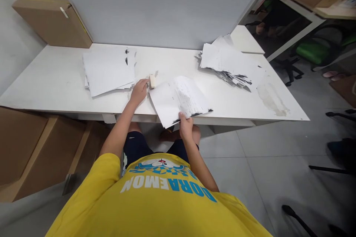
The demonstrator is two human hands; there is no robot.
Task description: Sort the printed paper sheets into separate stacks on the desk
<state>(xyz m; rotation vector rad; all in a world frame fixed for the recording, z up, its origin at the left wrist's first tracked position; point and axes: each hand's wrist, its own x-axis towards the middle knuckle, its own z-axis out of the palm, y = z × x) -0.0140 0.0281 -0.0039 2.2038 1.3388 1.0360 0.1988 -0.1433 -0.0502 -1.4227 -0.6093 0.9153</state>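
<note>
My right hand [185,127] grips the near edge of a few sheets of paper [189,96], its thumb on top and its fingers hidden underneath. The sheets bear print and have black smudges along their near edge. Close to the left edge of these sheets, my left hand [139,90] is over the table, slightly curled with its fingertips beside a small cream-coloured block [152,81]. Whether the fingertips touch the block is hard to see. A stack of white paper [108,72] lies left of that hand.
A messy pile of black-edged papers [228,63] covers part of the white table [167,63] at right. A cardboard box [52,20] stands at the back left, by a grey panel [161,7]. Open cardboard boxes [50,155] sit below left. A green chair [311,52] is farther right.
</note>
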